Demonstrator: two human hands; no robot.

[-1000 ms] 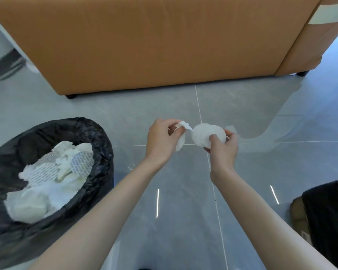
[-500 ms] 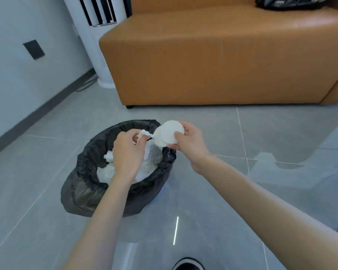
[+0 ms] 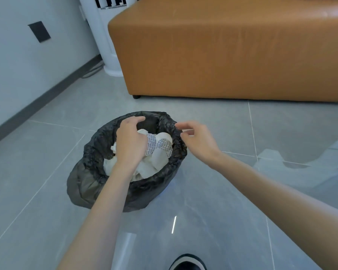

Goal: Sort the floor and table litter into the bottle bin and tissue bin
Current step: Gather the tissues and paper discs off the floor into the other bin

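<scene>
Tissue bin (image 3: 94,152) contents sit partly hidden under left hand (image 3: 130,142), right hand (image 3: 197,141) motion-blurred.

Left hand (image 3: 130,145) and right hand (image 3: 198,142) hover over the tissue bin (image 3: 94,152).

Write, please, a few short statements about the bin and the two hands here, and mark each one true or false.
1. The bin has a black liner. True.
2. The bin holds bottles. False: it holds white tissues and printed paper.
3. The right hand grips a bottle. False: no bottle shows; its grip is loose, by the bin's rim.
4. The left hand is over the bin's opening. True.
5. A brown sofa stands behind the bin. True.
</scene>
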